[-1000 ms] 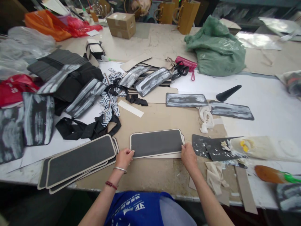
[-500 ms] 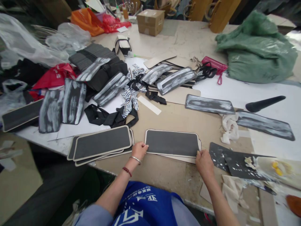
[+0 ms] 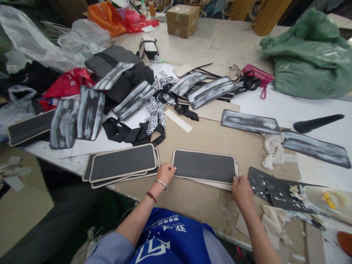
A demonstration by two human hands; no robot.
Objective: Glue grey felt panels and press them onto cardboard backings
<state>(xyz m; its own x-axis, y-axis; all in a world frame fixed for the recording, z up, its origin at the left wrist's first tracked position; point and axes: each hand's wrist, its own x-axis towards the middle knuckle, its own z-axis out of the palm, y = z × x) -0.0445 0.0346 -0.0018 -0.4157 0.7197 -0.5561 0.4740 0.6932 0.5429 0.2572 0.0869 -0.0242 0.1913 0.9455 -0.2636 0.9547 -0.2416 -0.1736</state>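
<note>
A dark grey panel with a cream border [image 3: 205,165] lies in front of me on top of one or more like panels, whose edges stick out at its right and bottom. My left hand [image 3: 166,174] pinches its near left corner between thumb and fingers. At the near right corner, my right hand [image 3: 242,189] is closed on the panel's edge, with its fingertips partly hidden. Just left of my left hand rests a loosely fanned stack of bordered panels [image 3: 123,163]. Dark boards spattered with white [image 3: 271,189] lie to the right of my right hand.
Dark strips smeared with white, such as one at the right [image 3: 250,121], lie around the table. Black straps [image 3: 129,134] and a white paper strip [image 3: 178,121] are ahead. Farther back stand a cardboard box [image 3: 182,22] and a green sack [image 3: 310,62]. A black tapered tool [image 3: 316,123] lies right.
The view has shifted slightly, so most things appear a little farther right. Both hands keep their hold at the panel's two near corners, and the panel lies as before.
</note>
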